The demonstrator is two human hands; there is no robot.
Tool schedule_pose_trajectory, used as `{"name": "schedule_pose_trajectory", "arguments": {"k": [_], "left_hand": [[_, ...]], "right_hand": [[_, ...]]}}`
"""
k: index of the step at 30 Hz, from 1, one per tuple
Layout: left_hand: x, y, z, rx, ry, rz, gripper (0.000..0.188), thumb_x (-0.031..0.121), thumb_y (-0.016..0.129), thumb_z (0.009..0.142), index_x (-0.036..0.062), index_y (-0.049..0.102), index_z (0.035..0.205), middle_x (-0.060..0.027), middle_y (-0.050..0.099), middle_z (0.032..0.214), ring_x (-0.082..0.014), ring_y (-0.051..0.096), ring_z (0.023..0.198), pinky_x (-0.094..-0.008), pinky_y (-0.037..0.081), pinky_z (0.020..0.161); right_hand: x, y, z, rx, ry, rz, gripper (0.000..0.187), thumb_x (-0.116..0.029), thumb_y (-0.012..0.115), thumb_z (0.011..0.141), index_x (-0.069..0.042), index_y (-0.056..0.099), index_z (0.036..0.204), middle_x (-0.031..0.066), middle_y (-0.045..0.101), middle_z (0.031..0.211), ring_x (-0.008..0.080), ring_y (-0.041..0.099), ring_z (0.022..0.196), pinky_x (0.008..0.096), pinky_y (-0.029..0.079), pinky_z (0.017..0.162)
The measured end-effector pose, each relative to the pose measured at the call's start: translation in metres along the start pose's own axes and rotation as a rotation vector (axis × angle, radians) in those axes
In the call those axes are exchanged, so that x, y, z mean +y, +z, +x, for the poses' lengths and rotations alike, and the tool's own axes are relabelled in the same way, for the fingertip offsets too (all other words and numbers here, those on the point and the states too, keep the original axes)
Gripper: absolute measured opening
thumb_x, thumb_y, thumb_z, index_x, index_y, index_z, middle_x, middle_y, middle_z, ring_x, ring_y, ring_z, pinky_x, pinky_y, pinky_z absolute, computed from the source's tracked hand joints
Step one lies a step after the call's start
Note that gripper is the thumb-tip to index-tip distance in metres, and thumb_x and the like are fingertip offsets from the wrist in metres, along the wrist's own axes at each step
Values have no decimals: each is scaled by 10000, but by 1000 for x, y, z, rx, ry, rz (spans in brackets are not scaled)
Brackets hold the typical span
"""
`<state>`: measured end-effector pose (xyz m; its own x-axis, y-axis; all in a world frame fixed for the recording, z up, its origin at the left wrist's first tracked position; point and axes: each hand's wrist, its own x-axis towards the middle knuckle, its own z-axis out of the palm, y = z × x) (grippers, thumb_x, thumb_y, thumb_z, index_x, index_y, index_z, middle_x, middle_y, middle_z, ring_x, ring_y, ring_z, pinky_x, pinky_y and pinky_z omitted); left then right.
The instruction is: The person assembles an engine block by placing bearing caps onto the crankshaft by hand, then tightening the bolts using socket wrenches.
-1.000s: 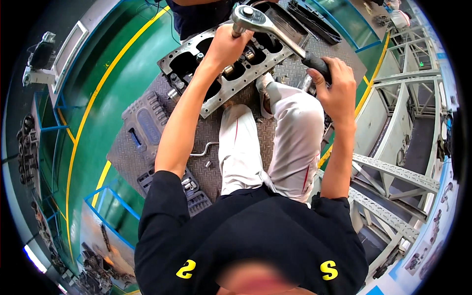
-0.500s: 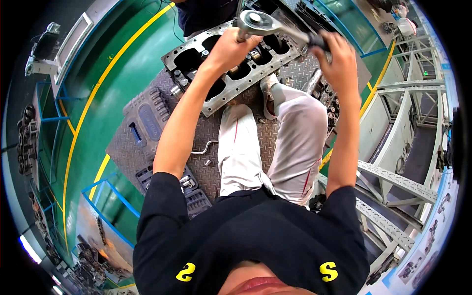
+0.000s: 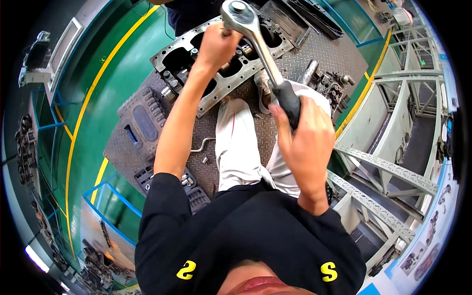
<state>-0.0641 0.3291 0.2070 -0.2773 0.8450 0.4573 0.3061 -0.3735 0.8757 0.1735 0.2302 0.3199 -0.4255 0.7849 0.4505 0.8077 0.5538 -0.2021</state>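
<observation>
My right hand (image 3: 309, 140) is closed on the black grip of a large steel ratchet wrench (image 3: 267, 56), thumb along the grip's left side. The handle slants from the ratchet head at the top down toward my right. My left hand (image 3: 216, 46) is curled in a fist just below and left of the head, round a metal shaft that mostly hides in it. Underneath lies a grey metal engine block (image 3: 227, 90) with large dark openings and bolt holes along its rim. What the shaft's lower end meets is hidden.
A grey tool case (image 3: 142, 118) and an opened socket set (image 3: 194, 196) lie on the tread-plate platform at left. A bent steel rod (image 3: 201, 145) and a small socket (image 3: 205, 160) are near my leg. Greasy metal parts (image 3: 334, 91) stand at right. Another person (image 3: 184, 14) is beyond the block.
My right hand has swung the ratchet handle from the far right down toward me. My left hand has stayed by the ratchet head, shifting slightly left in the picture.
</observation>
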Motion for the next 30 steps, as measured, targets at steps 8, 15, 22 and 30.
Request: {"name": "schedule_pose_trajectory", "arguments": {"k": [8, 15, 22, 30], "left_hand": [[19, 1, 8, -211, -230, -171, 295, 275, 612, 1017, 70, 595, 806, 54, 478, 641, -55, 379, 524, -260, 293, 485], [6, -15, 11, -96, -276, -148, 262, 164, 574, 983, 69, 562, 740, 54, 463, 561, -38, 379, 455, -236, 263, 427], [4, 15, 11, 21, -43, -18, 283, 204, 652, 983, 63, 554, 758, 64, 473, 620, -40, 387, 523, -252, 293, 467], [33, 6, -4, -4, -6, -57, 87, 86, 708, 918, 13, 663, 931, -13, 675, 843, -103, 610, 779, -282, 498, 722]], "right_hand": [[148, 70, 187, 66, -598, 127, 492, -481, 636, 931, -32, 643, 1132, 147, 687, 984, 353, 649, 972, 426, 478, 822], [58, 17, 76, -90, -129, -249, 487, -520, 585, 953, -43, 589, 853, 129, 647, 734, 316, 644, 690, 428, 483, 684], [-59, -19, -8, -230, 49, 344, 485, -370, 663, 918, 91, 542, 1008, 175, 609, 610, 362, 634, 524, 430, 514, 529], [59, -42, 12, -387, -144, 231, 443, -255, 732, 850, 9, 604, 1183, 207, 659, 931, 380, 629, 845, 452, 497, 774]]}}
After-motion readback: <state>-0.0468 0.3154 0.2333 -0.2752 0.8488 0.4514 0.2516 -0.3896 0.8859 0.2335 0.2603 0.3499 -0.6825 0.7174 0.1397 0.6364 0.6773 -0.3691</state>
